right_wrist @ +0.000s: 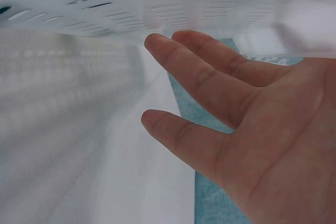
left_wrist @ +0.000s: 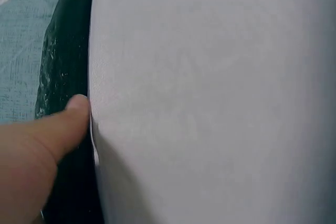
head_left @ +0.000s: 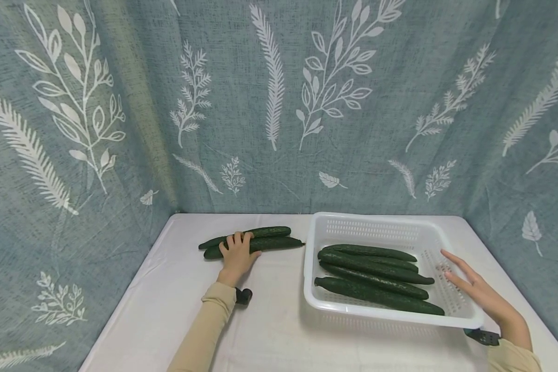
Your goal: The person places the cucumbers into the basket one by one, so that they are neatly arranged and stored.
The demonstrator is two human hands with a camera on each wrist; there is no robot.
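Observation:
Two dark green cucumbers lie side by side on the left of the table. My left hand [head_left: 236, 258] grips the nearer cucumber [head_left: 274, 243], its fingers spread across the top. Just behind it is the other cucumber [head_left: 272, 231]. In the left wrist view the thumb [left_wrist: 65, 127] presses against a cucumber [left_wrist: 65, 51]. A white plastic basket [head_left: 381, 222] with slotted walls stands at the right, several cucumbers [head_left: 376, 294] lying inside. At its right wall is my right hand [head_left: 488, 294], with straight fingers [right_wrist: 199, 77]. The right wrist view shows several of them below the basket's slotted side.
White cloth covers the table [head_left: 269, 330]. A blue-green curtain [head_left: 242, 103] with white leaf patterns stands behind the table and along both sides. Dark wrist devices, one [head_left: 244, 296] on the left wrist and one [head_left: 482, 337] on the right, sit beside the sleeves.

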